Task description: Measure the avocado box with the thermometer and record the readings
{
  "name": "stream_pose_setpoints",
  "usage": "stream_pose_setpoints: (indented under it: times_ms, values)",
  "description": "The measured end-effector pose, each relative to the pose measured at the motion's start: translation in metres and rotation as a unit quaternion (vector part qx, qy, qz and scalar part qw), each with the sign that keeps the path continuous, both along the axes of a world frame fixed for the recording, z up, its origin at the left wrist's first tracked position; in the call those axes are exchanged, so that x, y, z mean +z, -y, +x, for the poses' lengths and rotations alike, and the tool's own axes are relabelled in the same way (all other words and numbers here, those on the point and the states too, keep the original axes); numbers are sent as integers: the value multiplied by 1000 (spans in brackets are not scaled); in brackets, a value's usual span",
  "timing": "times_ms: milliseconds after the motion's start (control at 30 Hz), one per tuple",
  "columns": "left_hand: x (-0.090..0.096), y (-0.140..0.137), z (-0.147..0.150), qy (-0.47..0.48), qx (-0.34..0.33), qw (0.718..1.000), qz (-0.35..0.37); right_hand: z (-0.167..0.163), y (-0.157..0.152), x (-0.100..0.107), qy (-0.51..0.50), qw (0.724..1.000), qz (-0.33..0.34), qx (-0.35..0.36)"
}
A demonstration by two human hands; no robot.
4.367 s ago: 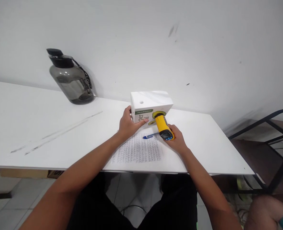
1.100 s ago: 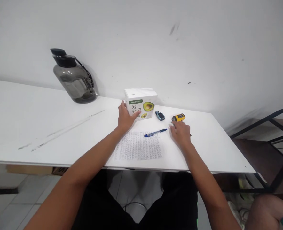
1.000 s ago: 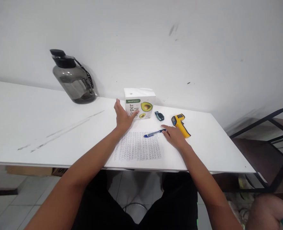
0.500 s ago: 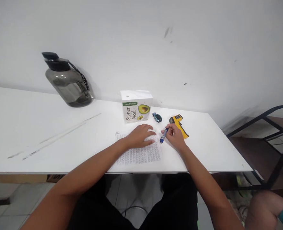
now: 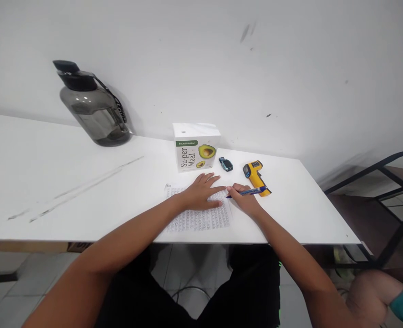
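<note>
White paper [image 5: 178, 187] lies on the near side. The left hand [image 5: 202, 195] is palm down over it, fingers spread, hiding tiny marks [image 5: 201, 221]. Farther right, the right hand [image 5: 245, 203] pinches a slanted blue pen [image 5: 253, 191]; I can't tell if it touches paper.

The sheet [image 5: 201, 220] looks matt paper, the pen [image 5: 251, 192] smooth plastic, the box [image 5: 196, 148] card.

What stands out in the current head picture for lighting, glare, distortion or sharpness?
Head view: fairly even light, small highlights on the bottle, soft shadow on the wall beside it; head view again: bottle looks tilted, probably wide-angle stretch; box lettering legible, the sheet's marks too small to read.
</note>
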State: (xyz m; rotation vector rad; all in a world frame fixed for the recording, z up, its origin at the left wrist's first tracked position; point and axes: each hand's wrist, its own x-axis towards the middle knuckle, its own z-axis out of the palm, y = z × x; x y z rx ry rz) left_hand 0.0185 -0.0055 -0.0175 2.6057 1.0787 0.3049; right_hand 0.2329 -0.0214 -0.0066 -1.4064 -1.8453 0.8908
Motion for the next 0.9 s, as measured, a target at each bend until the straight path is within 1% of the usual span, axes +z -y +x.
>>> stream_pose_setpoints:
  times_ms: [133, 333, 533, 900]
  values:
    - [0, 0, 0, 16, 0, 1000, 2, 0, 1, -1, 5, 1000, 2, 16]
    - [0, 0, 0, 6, -5, 1000, 3, -2, 1, 1, 2, 1000, -3, 25]
    - [-1, 0, -1, 18, -5, 1000, 5, 1, -1, -1, 17, 999, -7, 43]
    - [0, 0, 0, 11, -7, 1000, -3, -1, 1, -1, 11, 1000, 3, 15]
